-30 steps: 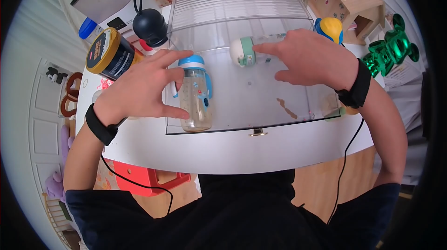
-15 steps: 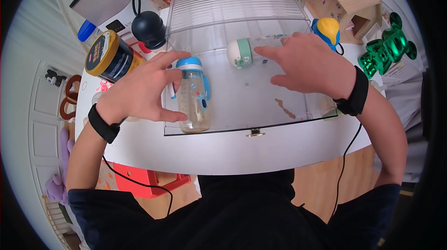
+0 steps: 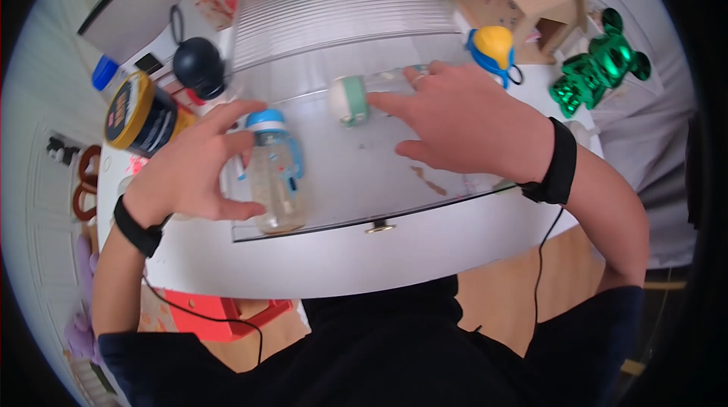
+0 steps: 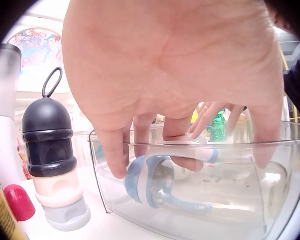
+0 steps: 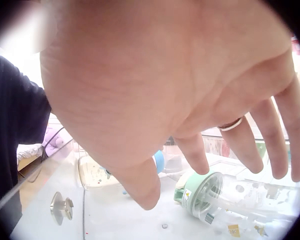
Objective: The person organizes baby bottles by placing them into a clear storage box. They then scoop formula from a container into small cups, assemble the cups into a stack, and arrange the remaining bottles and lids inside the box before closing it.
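Note:
Two bottles lie in a clear plastic box [image 3: 341, 194]. My left hand [image 3: 189, 168] reaches over the one with a blue lid and blue handles [image 3: 279, 191], fingers spread along it. In the left wrist view its fingertips [image 4: 119, 167] hang down beside the blue lid [image 4: 135, 180], and one finger is close by a handle. My right hand [image 3: 478, 126] hovers with straight fingers over the other bottle, which has a green and white lid [image 3: 350, 100]. In the right wrist view that bottle's clear body [image 5: 250, 202] lies below the fingers, apart from them.
Left of the box stand a black stacked container with a loop [image 3: 199, 67] and a yellow-lidded tub [image 3: 140, 115]. A yellow and blue object [image 3: 494, 50] and a shiny green bear figure [image 3: 603, 66] stand at the right. A ribbed clear panel [image 3: 349, 9] lies behind. A gold knob [image 3: 381, 226] sits at the box's near edge.
The head view has turned, so the box, bottles and hands all sit further left in it. Both hands keep nearly the same place over their bottles.

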### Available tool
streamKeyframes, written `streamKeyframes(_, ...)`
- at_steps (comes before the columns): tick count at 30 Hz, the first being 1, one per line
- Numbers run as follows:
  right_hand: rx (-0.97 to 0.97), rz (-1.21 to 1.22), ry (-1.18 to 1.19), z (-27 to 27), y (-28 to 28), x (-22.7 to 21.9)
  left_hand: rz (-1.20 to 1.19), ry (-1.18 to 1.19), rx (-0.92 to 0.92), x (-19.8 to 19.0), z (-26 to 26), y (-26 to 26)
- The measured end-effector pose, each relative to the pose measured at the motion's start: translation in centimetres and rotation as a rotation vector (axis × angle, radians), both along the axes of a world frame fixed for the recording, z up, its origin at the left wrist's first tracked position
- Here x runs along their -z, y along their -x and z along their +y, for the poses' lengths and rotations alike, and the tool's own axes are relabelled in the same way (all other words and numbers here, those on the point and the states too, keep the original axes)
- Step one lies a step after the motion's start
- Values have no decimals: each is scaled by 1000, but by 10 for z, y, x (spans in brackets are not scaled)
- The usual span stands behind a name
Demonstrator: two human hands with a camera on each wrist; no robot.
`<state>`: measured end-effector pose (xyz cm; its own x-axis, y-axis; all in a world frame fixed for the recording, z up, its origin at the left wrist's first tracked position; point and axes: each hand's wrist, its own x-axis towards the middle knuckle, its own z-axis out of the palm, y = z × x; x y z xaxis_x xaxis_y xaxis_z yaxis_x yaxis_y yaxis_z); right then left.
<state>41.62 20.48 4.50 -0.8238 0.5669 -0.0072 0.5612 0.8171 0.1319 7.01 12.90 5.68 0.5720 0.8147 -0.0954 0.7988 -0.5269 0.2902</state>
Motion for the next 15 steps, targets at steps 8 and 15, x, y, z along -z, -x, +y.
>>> streamKeyframes(8, 160, 200, -110, -2, -77, -49, -13, -29, -24, 1, -1, -2)
streamKeyframes(15, 396, 313, -131, 43, -128, -50, -4, -35, 11, 1, 1, -5)
